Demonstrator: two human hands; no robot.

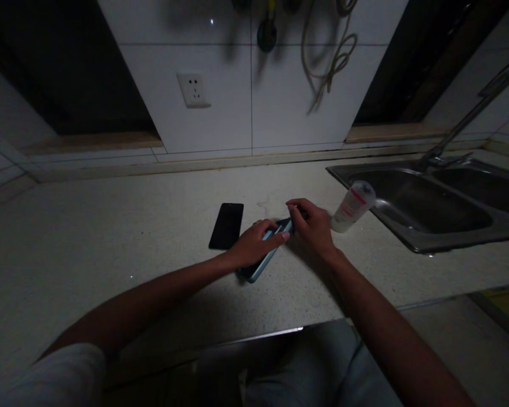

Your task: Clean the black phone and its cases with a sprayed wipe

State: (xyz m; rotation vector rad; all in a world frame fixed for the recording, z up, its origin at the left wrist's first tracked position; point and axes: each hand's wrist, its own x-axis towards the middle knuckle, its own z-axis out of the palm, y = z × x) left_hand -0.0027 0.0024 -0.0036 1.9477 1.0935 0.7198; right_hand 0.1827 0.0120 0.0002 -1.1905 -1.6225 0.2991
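Observation:
My left hand (254,244) lies across a dark phone with a pale blue edge (258,260), gripping it against the speckled stone countertop (110,226). My right hand (311,226) pinches the phone's far end, and its fingers hide what they touch there. To the left, a black smartphone (226,226) lies face up, just beyond my left hand and apart from it. A white plastic bottle with a red label (353,206) lies tilted next to my right hand, near the sink.
A double stainless steel sink (419,203) with a chrome faucet (470,118) is set into the counter at right. A wall socket (194,90) sits on the white tiles. A coiled cable (331,56) and dark utensils hang above.

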